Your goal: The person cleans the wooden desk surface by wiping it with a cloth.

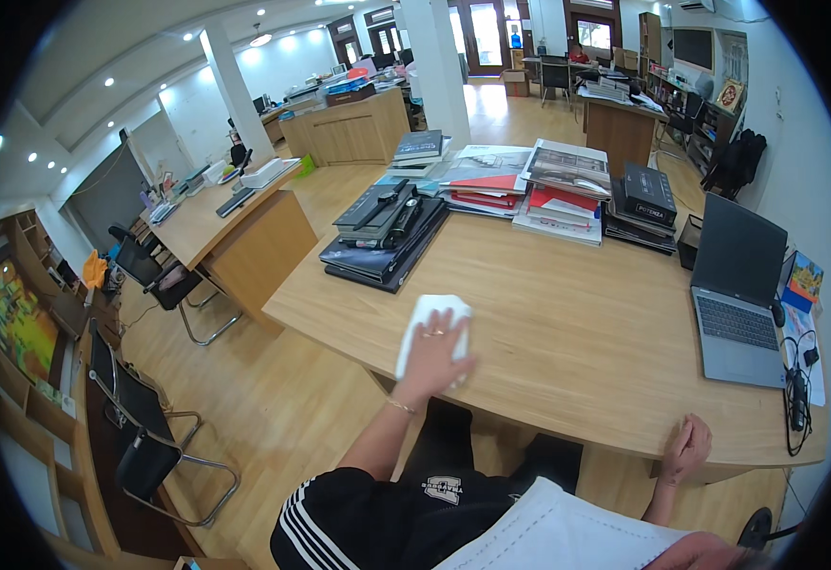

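Note:
My left hand [430,357] lies flat on a folded white cloth [442,306], pressing it against the wooden desk [548,328] near the front left edge. Its fingers stretch forward over the cloth and the thumb sticks out to the right. Part of the cloth is hidden beneath the palm. At the front right edge of the desk, my right hand [689,446] rests with its fingers curled loosely together; no object shows in it. An open grey laptop [740,328] stands beyond that hand, to its right.
Dark folders and binders [377,256] are piled at the far left of the desk. Stacks of magazines [567,171] and a black box [645,195] line the back. A cable with an adapter [797,399] lies by the right edge. Black chairs [154,456] stand at left.

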The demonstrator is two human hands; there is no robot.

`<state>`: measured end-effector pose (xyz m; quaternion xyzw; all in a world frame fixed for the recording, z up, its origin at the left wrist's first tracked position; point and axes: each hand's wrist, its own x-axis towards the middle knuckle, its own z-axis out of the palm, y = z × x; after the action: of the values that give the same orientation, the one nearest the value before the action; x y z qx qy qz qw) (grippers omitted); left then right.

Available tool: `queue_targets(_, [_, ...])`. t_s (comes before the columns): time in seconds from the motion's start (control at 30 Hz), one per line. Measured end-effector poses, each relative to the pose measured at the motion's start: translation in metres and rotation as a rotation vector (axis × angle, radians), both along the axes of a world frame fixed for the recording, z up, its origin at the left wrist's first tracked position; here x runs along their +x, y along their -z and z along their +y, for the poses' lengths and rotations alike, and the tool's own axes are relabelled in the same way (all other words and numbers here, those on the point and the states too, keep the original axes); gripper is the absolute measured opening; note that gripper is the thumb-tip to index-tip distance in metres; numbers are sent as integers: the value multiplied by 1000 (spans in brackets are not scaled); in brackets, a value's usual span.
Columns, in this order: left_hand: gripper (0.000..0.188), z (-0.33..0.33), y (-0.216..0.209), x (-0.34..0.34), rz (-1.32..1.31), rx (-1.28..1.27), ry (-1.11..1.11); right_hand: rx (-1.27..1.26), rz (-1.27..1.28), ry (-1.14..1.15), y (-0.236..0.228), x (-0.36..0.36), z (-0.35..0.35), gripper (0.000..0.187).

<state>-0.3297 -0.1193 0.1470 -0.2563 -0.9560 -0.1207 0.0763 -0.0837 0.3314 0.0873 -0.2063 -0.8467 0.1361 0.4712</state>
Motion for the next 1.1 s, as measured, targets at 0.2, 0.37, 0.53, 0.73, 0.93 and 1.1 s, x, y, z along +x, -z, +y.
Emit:
queue_targets(0.2, [82,-22,1,-13,36,22,-242,0,5,-8,-3,-3,-2,18])
queue_targets(0.37, [84,33,-2,2,9,-10,-169,-23,4,14,-3,-1,-2,17])
queue_targets(0.53, [85,105,1,32,-21,-61,68,-17,12,12,-5,-3,-5,18])
queue_targets(0.73, [86,196,-8,74,-78,-41,520,0,-7,34,-1,-1,-3,18])
queue_targets(0.93, [84,255,-4,101,-141,66,795,12,14,24,-5,-5,-5,18])
queue_targets(1.1, [83,291,-5,122,-139,107,939,-15,57,19,-1,-2,-3,18])
